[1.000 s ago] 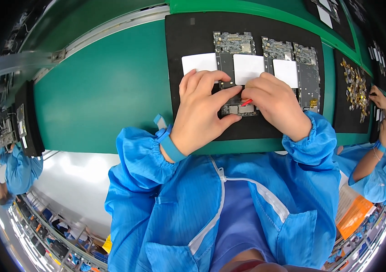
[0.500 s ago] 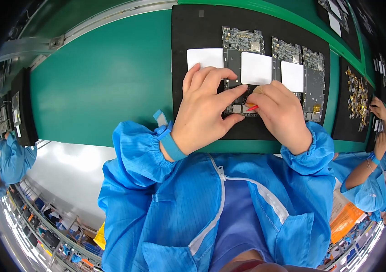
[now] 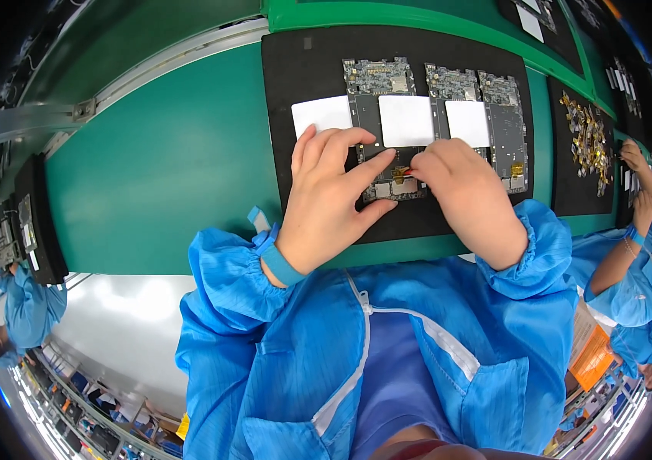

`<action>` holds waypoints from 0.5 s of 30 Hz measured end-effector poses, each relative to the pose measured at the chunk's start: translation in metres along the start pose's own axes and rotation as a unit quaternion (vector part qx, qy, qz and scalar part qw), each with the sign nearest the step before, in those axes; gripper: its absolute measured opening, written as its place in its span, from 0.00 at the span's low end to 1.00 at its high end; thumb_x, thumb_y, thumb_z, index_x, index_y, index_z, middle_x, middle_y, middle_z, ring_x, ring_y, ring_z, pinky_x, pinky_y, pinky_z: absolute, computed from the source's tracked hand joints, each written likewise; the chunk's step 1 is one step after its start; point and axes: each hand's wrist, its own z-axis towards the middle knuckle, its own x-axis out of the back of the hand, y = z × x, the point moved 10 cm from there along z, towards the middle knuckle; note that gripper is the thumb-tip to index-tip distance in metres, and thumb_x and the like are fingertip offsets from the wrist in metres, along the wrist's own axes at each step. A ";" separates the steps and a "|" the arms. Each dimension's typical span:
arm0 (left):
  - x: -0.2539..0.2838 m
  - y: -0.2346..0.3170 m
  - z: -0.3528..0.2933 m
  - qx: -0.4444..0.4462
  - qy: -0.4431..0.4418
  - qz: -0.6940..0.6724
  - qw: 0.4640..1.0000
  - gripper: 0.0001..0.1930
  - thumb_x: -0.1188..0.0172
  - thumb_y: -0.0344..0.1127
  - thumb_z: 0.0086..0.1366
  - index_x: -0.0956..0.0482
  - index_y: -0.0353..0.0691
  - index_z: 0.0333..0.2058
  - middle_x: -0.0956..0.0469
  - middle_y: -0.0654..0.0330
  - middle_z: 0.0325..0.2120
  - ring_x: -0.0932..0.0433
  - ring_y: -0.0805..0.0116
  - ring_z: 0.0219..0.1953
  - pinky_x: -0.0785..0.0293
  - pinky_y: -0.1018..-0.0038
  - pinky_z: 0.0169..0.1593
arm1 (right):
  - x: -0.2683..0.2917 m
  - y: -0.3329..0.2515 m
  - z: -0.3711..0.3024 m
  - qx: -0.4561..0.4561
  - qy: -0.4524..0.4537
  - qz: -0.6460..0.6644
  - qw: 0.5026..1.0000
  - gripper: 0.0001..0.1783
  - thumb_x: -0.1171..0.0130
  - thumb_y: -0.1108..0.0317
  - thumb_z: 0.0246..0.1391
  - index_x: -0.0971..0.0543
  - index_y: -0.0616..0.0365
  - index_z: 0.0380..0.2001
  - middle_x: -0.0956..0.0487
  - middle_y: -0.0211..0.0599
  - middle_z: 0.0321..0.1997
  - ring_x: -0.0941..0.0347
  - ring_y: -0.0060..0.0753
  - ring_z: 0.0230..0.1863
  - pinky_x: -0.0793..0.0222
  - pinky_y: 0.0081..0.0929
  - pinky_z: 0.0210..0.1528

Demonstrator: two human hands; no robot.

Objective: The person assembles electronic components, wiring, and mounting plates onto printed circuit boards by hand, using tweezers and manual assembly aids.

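Observation:
My left hand (image 3: pixel 326 192) lies with fingers spread over the left circuit board (image 3: pixel 378 77). Its thumb and index finger rest apart around the board's lower part, and the other fingertips reach the left white card (image 3: pixel 321 115). My right hand (image 3: pixel 468 180) is pinched over the same board, closed on a thin red-tipped tool (image 3: pixel 409 173) mostly hidden by the fingers. Just beside that tip sits a small amber-gold tape piece (image 3: pixel 399 175), above silver metal shields. A second white card (image 3: pixel 405 121) covers part of the board's middle.
Two more circuit boards stand to the right, a middle one (image 3: pixel 452 80) and a right one (image 3: pixel 504 126) with gold tape low on it. A white card (image 3: pixel 468 123) lies across them. All rest on a black mat (image 3: pixel 303 61). Farther right, a gold pile (image 3: pixel 588 142) lies near a co-worker's hands (image 3: pixel 636 157).
The view has shifted, so the mat and boards appear farther left. My right hand has turned, and the red tip now meets the amber-gold tape piece on the board. My left hand keeps its pose.

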 end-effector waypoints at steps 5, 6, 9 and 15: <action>0.002 -0.001 -0.001 0.006 0.015 0.002 1.000 0.28 0.25 0.36 0.41 0.18 0.48 0.46 0.29 0.59 0.49 0.33 0.55 0.55 0.52 0.50 0.67 | -0.007 -0.016 -0.001 0.048 -0.009 -0.072 0.996 0.10 0.43 0.70 0.40 0.26 0.57 0.30 0.29 0.35 0.32 0.29 0.35 0.39 0.30 0.30 0.41; 0.003 -0.002 0.000 0.005 0.021 0.003 1.000 0.27 0.25 0.36 0.41 0.18 0.48 0.46 0.29 0.59 0.49 0.33 0.55 0.55 0.51 0.50 0.67 | -0.006 -0.021 -0.002 0.072 -0.005 -0.081 0.994 0.10 0.43 0.70 0.40 0.25 0.57 0.30 0.29 0.34 0.32 0.29 0.34 0.39 0.30 0.30 0.42; 0.005 0.000 -0.002 0.006 0.028 0.010 1.000 0.27 0.25 0.37 0.41 0.18 0.48 0.45 0.28 0.59 0.49 0.33 0.56 0.55 0.51 0.50 0.67 | -0.006 -0.030 -0.004 0.102 0.002 -0.098 0.990 0.10 0.43 0.69 0.40 0.25 0.57 0.31 0.30 0.33 0.32 0.29 0.33 0.39 0.30 0.29 0.43; 0.009 0.003 -0.012 -0.002 0.005 0.055 0.998 0.37 0.24 0.42 0.41 0.25 0.48 0.54 0.34 0.55 0.56 0.37 0.52 0.60 0.53 0.47 0.66 | 0.021 0.012 -0.019 -0.018 0.037 0.021 0.999 0.15 0.38 0.68 0.45 0.24 0.61 0.37 0.25 0.36 0.36 0.27 0.38 0.40 0.29 0.30 0.43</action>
